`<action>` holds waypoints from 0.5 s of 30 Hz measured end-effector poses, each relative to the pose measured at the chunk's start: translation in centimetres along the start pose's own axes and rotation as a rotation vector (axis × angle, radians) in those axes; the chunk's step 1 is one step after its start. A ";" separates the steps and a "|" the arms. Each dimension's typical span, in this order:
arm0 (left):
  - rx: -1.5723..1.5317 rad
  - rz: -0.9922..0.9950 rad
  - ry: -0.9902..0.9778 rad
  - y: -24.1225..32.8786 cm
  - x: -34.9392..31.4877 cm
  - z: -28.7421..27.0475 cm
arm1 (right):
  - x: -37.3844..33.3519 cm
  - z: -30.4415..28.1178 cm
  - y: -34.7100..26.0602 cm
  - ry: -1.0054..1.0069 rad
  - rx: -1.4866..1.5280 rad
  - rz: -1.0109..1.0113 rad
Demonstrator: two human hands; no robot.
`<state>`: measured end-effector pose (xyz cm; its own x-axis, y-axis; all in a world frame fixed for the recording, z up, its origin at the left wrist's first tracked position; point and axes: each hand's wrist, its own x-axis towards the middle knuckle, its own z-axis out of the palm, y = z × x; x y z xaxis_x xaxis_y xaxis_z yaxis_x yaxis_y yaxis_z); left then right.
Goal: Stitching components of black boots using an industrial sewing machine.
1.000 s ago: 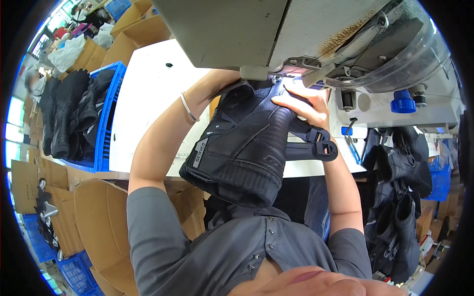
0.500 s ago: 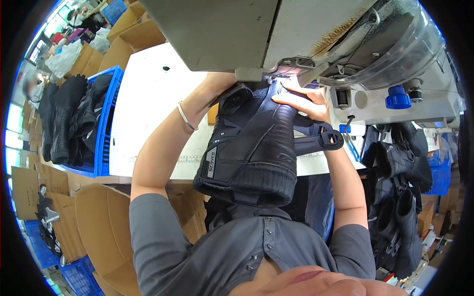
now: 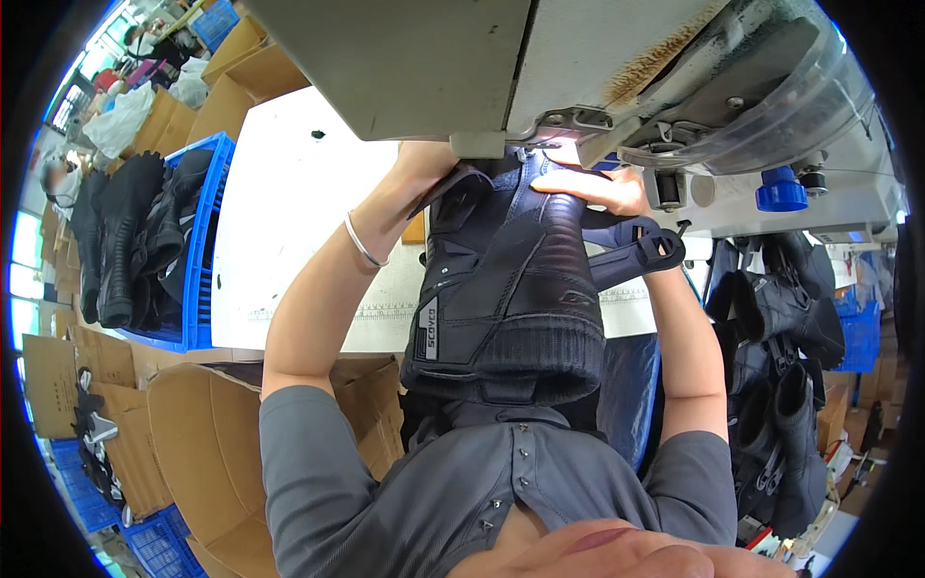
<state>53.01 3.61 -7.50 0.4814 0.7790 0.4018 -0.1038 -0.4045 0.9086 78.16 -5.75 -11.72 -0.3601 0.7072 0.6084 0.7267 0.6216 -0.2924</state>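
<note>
A black boot (image 3: 501, 279) lies lengthwise before me, its ribbed cuff toward my body and its far end under the head of a sewing machine (image 3: 568, 125). At the boot's far left side is my left hand (image 3: 429, 164); its fingers are hidden behind a black flap and the machine. My right hand (image 3: 609, 190) grips the far right side of the boot, a finger laid across the upper close to the lit stitching area. A black strap with a slotted plastic end (image 3: 636, 255) sticks out from the boot's right side, over my right wrist.
Left of the white table (image 3: 289, 202), a blue crate (image 3: 200, 260) holds several black boots. More dark boots (image 3: 780, 318) are piled at the right. An open cardboard box (image 3: 198, 443) stands at lower left. A blue knob (image 3: 780, 190) projects below the machine.
The boot's near end has swung to the right, and its strap has moved right too. My right hand's fingers have drawn closer together on the boot.
</note>
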 end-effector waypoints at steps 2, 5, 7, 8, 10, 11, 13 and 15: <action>-0.052 -0.049 0.000 -0.1 0.0 0.1 | -0.4 0.0 1.0 -0.083 0.073 0.066; -0.133 -0.126 0.010 -0.3 -0.2 0.0 | 1.4 -1.3 -1.6 -0.119 0.241 0.147; -0.188 -0.174 0.012 -0.4 -0.2 0.1 | 1.2 -1.0 -1.2 -0.070 0.378 0.209; -0.215 -0.198 0.013 -0.4 -0.1 0.2 | 1.2 -1.1 -1.3 -0.071 0.376 0.209; -0.270 -0.248 0.028 -0.6 -0.3 0.1 | 2.1 -1.9 -2.9 -0.100 0.003 -0.046; -0.271 -0.249 0.037 -0.7 -0.4 -0.1 | 3.0 -3.1 -4.3 -0.205 -0.044 -0.033; -0.218 -0.246 -0.039 -0.7 -0.1 -0.2 | 2.8 -2.9 -3.9 -0.186 -0.064 -0.058; -0.324 -0.287 -0.009 -0.1 -0.3 0.3 | 2.1 -2.1 -2.6 -0.164 -0.082 -0.081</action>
<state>53.18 3.26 -7.71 0.5376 0.8335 0.1274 -0.2314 0.0005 0.9729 76.78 -6.58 -8.09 -0.5052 0.7055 0.4970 0.7341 0.6541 -0.1823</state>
